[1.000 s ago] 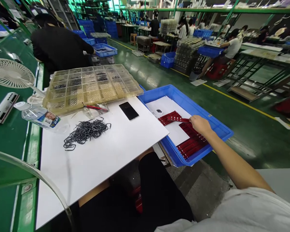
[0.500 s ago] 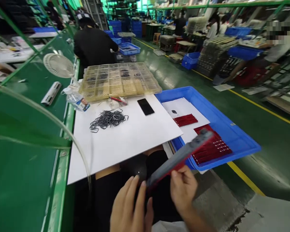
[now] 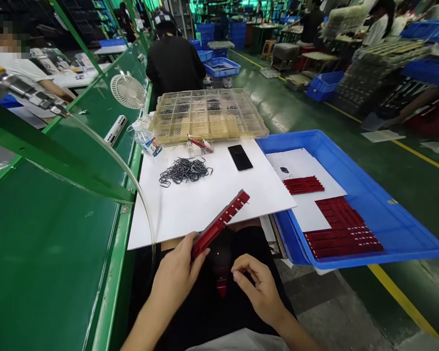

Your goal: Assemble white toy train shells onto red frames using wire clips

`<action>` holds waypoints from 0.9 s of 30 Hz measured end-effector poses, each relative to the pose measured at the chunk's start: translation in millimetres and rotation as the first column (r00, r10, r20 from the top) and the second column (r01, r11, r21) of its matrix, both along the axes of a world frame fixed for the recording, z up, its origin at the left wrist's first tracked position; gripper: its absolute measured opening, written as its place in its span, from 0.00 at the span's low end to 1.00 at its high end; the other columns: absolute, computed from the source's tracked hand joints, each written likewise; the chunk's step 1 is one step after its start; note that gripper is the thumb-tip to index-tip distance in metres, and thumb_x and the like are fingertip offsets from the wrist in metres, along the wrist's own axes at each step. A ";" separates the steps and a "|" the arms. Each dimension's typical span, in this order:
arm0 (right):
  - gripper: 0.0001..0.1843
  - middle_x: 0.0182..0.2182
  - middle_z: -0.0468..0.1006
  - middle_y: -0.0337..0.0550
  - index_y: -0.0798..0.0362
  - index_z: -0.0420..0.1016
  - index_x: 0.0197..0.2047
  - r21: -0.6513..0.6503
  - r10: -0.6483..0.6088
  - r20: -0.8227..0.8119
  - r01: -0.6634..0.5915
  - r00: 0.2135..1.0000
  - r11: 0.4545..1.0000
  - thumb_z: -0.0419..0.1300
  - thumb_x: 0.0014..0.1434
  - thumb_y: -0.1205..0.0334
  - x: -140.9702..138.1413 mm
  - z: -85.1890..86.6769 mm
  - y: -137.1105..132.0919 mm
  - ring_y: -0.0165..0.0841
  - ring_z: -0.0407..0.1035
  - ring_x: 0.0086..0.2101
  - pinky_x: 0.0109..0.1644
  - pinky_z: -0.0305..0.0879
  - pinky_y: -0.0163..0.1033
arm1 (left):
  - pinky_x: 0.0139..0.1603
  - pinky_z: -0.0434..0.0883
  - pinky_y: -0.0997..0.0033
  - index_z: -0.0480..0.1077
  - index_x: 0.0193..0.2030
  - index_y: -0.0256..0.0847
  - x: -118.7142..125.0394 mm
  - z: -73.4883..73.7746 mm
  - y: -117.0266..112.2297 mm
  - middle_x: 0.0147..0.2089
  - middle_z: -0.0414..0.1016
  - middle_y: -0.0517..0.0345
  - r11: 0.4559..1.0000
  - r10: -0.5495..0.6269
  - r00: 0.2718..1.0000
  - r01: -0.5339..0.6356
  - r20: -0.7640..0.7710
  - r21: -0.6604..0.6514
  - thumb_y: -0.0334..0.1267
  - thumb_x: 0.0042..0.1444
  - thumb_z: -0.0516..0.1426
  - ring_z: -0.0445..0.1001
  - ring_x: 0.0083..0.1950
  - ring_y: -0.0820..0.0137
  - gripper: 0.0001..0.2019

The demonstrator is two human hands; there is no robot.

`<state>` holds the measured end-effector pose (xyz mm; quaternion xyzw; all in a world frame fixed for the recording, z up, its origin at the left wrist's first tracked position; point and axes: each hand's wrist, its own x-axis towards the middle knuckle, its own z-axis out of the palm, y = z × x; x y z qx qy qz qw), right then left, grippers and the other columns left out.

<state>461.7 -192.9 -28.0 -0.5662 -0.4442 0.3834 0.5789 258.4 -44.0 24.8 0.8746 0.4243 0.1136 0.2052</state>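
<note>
My left hand (image 3: 177, 275) is shut on one end of a red comb-like strip (image 3: 219, 224), which slants up over the front edge of a white board (image 3: 212, 214). My right hand (image 3: 258, 287) hangs apart from the strip above my dark lap, its fingers loosely curved around nothing. A small red piece (image 3: 222, 285) shows between my hands. Several red strips (image 3: 342, 234) lie in a blue plastic crate (image 3: 384, 214) to my right, and another (image 3: 303, 185) rests on white paper there.
The board carries a heap of dark wire hooks (image 3: 185, 171), a black phone (image 3: 240, 157), a water bottle (image 3: 145, 141) and a clear compartment tray (image 3: 208, 114). A green bench (image 3: 51, 243) with a fan (image 3: 127, 91) lies left. A person in black (image 3: 173, 63) stands beyond.
The red strip has come up from the crate to above my lap. Both hands held it before; now only my left does, and my right has let go. My view has swung left.
</note>
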 end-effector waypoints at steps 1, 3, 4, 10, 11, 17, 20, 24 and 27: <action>0.15 0.36 0.81 0.42 0.50 0.80 0.39 -0.042 0.001 0.050 0.001 0.999 0.999 0.64 0.77 0.52 6.1 -14.8 -1.8 0.34 0.76 0.37 0.43 0.74 0.38 | 0.40 0.81 0.57 0.68 0.65 0.49 1.9 4.3 15.4 0.48 0.87 0.52 0.999 -0.047 0.999 0.048 -0.027 0.016 0.50 0.80 0.54 0.88 0.43 0.52 0.14; 0.15 0.35 0.81 0.42 0.50 0.79 0.38 -0.177 0.055 0.197 -0.020 0.979 0.984 0.61 0.77 0.53 16.7 -47.7 -5.4 0.35 0.76 0.35 0.42 0.73 0.39 | 0.42 0.80 0.57 0.70 0.62 0.48 8.6 11.0 47.1 0.49 0.84 0.50 0.988 -0.135 0.986 0.142 -0.103 0.066 0.50 0.81 0.52 0.87 0.45 0.52 0.14; 0.13 0.36 0.82 0.43 0.50 0.79 0.39 -0.248 0.099 0.273 -0.029 0.957 0.968 0.60 0.76 0.56 20.9 -63.5 -7.4 0.36 0.77 0.36 0.42 0.73 0.40 | 0.44 0.80 0.56 0.71 0.62 0.46 13.1 12.9 62.6 0.50 0.82 0.48 0.976 -0.180 0.972 0.195 -0.151 0.092 0.49 0.81 0.51 0.86 0.46 0.52 0.15; 0.06 0.43 0.86 0.47 0.50 0.80 0.42 -0.401 0.285 0.452 -0.093 0.845 0.911 0.62 0.71 0.65 28.9 -110.0 -17.5 0.43 0.80 0.47 0.55 0.73 0.48 | 0.52 0.80 0.56 0.77 0.64 0.41 41.2 3.3 126.3 0.53 0.78 0.45 0.906 -0.378 0.892 0.411 -0.248 0.098 0.48 0.81 0.53 0.81 0.49 0.54 0.18; 0.05 0.44 0.86 0.47 0.50 0.81 0.44 -0.410 0.308 0.464 -0.107 0.830 0.906 0.62 0.72 0.65 28.6 -110.6 -17.5 0.44 0.80 0.48 0.56 0.73 0.48 | 0.53 0.79 0.56 0.77 0.64 0.40 43.7 0.0 131.0 0.53 0.78 0.44 0.899 -0.392 0.885 0.427 -0.252 0.097 0.47 0.81 0.53 0.81 0.50 0.54 0.18; 0.05 0.45 0.87 0.46 0.50 0.82 0.45 -0.446 0.381 0.517 -0.139 0.766 0.884 0.63 0.72 0.66 28.9 -111.0 -11.3 0.45 0.80 0.49 0.58 0.72 0.50 | 0.58 0.77 0.49 0.74 0.74 0.38 50.6 -11.2 144.1 0.55 0.77 0.39 0.870 -0.406 0.859 0.468 -0.313 0.154 0.46 0.80 0.55 0.78 0.55 0.48 0.24; 0.07 0.44 0.86 0.46 0.49 0.81 0.45 -0.446 0.394 0.537 -0.145 0.746 0.883 0.60 0.74 0.65 30.1 -115.1 -9.5 0.46 0.81 0.48 0.57 0.72 0.51 | 0.62 0.76 0.43 0.70 0.78 0.35 54.6 -8.2 144.2 0.61 0.79 0.32 0.871 -0.361 0.869 0.444 -0.339 0.209 0.45 0.79 0.57 0.77 0.61 0.42 0.27; 0.11 0.42 0.86 0.46 0.48 0.81 0.43 -0.429 0.395 0.540 -0.161 0.743 0.889 0.58 0.76 0.60 33.6 -125.1 -10.1 0.45 0.81 0.45 0.52 0.74 0.49 | 0.72 0.72 0.41 0.65 0.79 0.29 33.4 9.1 122.5 0.76 0.72 0.25 0.859 -0.302 0.903 0.397 -0.307 0.323 0.51 0.76 0.62 0.70 0.76 0.38 0.35; 0.13 0.39 0.86 0.44 0.47 0.80 0.41 -0.379 0.364 0.532 -0.170 0.764 0.910 0.57 0.77 0.57 36.4 -133.9 -11.0 0.42 0.82 0.41 0.50 0.75 0.47 | 0.57 0.80 0.49 0.78 0.66 0.41 -21.6 30.6 98.1 0.60 0.86 0.38 0.758 -0.341 0.936 0.329 -0.088 0.563 0.49 0.75 0.61 0.84 0.59 0.48 0.20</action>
